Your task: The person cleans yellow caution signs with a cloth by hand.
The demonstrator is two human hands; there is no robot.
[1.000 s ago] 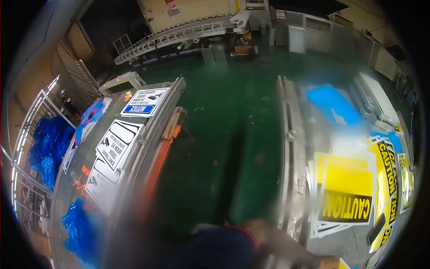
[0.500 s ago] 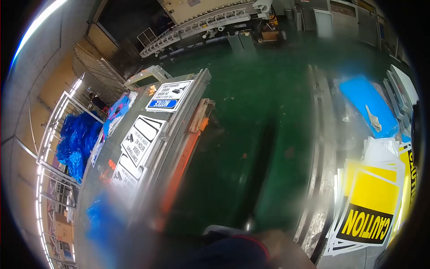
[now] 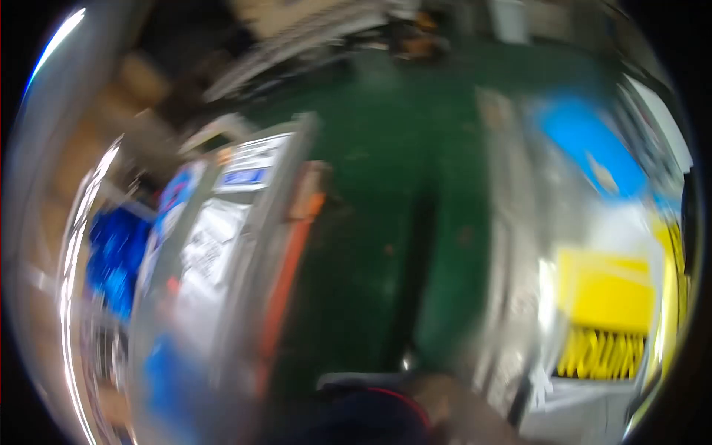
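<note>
Neither of my hands shows. At the bottom edge are a dark sleeve with red trim [image 3: 363, 415] and part of a bare arm [image 3: 460, 415], both blurred; the hand beyond the arm is out of sight. To the right of the arm lies a stack of yellow and black caution signs [image 3: 604, 297] on a bench. On the left table, white surveillance signs [image 3: 213, 241] lie smeared by motion, with a blue-banded notice sign [image 3: 252, 163] farther back.
Green floor [image 3: 371, 245] runs between the left table [image 3: 289, 156] and the right bench [image 3: 504, 222]. A blue sheet [image 3: 593, 148] lies on the bench. Blue plastic [image 3: 115, 256] is heaped at far left. An orange bar [image 3: 285, 274] runs below the left table's edge. Machinery stands behind.
The view has swung and blurred. The left table, the floor and the blue sheet now appear farther left in the picture. No handling of any object is visible.
</note>
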